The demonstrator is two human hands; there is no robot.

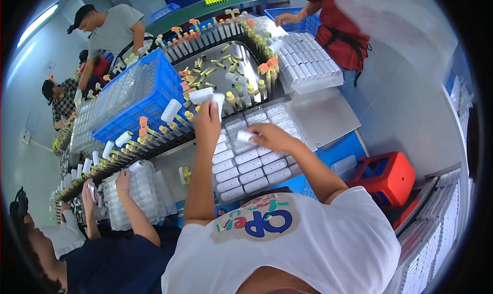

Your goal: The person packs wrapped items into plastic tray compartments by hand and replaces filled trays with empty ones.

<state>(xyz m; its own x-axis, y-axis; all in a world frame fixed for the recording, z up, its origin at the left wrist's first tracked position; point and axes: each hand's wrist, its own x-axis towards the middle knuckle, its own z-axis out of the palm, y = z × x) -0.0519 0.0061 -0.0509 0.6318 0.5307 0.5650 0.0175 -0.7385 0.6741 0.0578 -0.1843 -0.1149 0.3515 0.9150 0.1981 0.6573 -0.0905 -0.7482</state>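
Note:
My left hand (208, 120) is raised at the near row of yellow-tipped posts, its fingers closed on a small white plastic casing (220, 103). Another white casing (201, 95) sits at the post tops right beside those fingers. Lower and to the right, my right hand (273, 137) pinches a white plastic piece (246, 137) over a clear compartment tray (280, 117). Rows of white rounded casings (250, 165) fill the near part of that tray. Between my fingers and the pieces, the exact grip is partly hidden.
A line of posts (154, 140) rings a metal table (246, 58) strewn with yellow-tipped pieces. A blue crate (149, 101) stands left, stacked white parts (305, 58) far right, a red stool (387, 178) at right. Co-workers stand around; one handles parts on my left.

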